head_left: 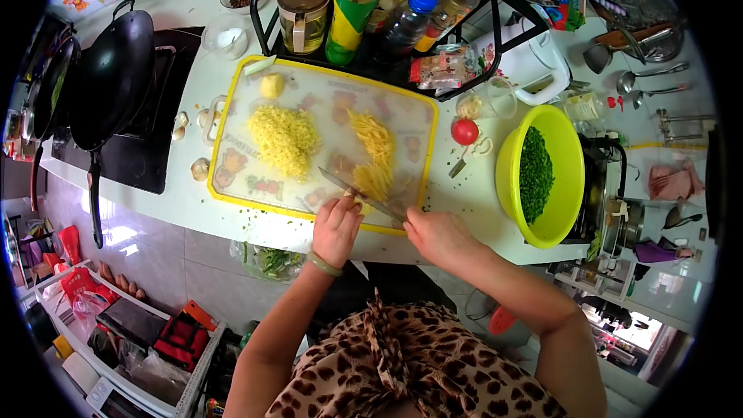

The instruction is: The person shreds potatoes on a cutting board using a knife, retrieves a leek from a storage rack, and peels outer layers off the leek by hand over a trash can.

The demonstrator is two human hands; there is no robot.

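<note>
My right hand (437, 234) is closed around the handle of a kitchen knife (348, 186), whose blade slants up to the left over the front of a yellow-rimmed cutting board (329, 101). Beside the blade, the curled fingers of my left hand (337, 228) press at the board's front edge on a small pale yellow piece, mostly hidden. Yellow shreds (373, 147), which look like ginger, lie just beyond the knife. A pile of finely chopped pale yellow bits (282, 139) sits left of them, with a peeled yellow chunk (272, 86) near the far left corner.
A lime-green bowl (573, 178) of chopped greens (535, 174) stands at right. Near it lie a red-topped peeler or small tool (464, 132) and scraps. Bottles (356, 11) fill a black rack behind the board. A wok (116, 77) rests on the stove at left, garlic (200, 169) nearby.
</note>
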